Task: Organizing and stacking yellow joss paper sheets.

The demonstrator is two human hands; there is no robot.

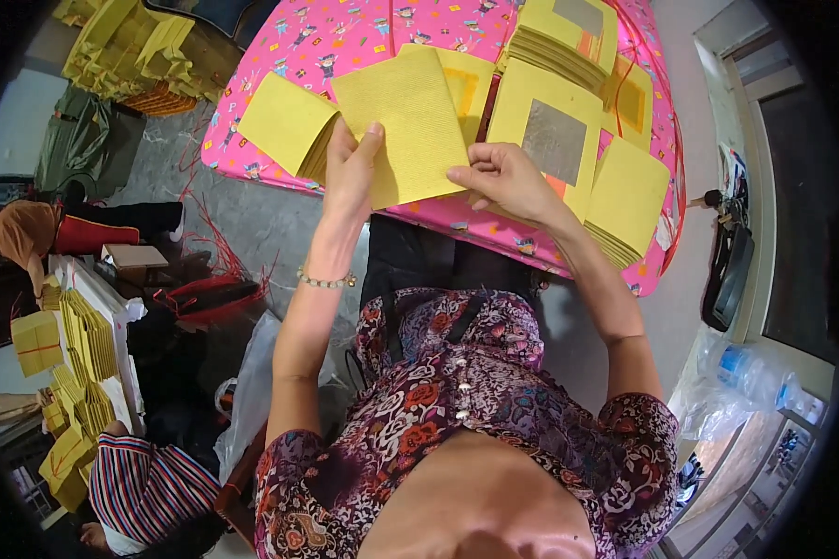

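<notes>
Both of my hands hold a yellow textured paper sheet [405, 126] above the pink table cover. My left hand [350, 172] grips its lower left edge, thumb on top. At the lower right corner, my right hand [513, 182] pinches it between thumb and fingers. Whether it is one sheet or a few layers I cannot tell. Left of it lies a curved yellow paper stack [284, 121]. Partly hidden behind it is a paper with an orange-yellow square [471, 84]. To the right lies a yellow paper stack with a silver square [559, 140], and below that a plain yellow stack [629, 196].
The pink patterned table [289, 42] carries another paper stack [559, 47] at the back and red string [679, 140] along its right side. Bundled yellow papers [84, 335] stand at left, near a person in a striped top [154, 475] and another in brown [23, 233].
</notes>
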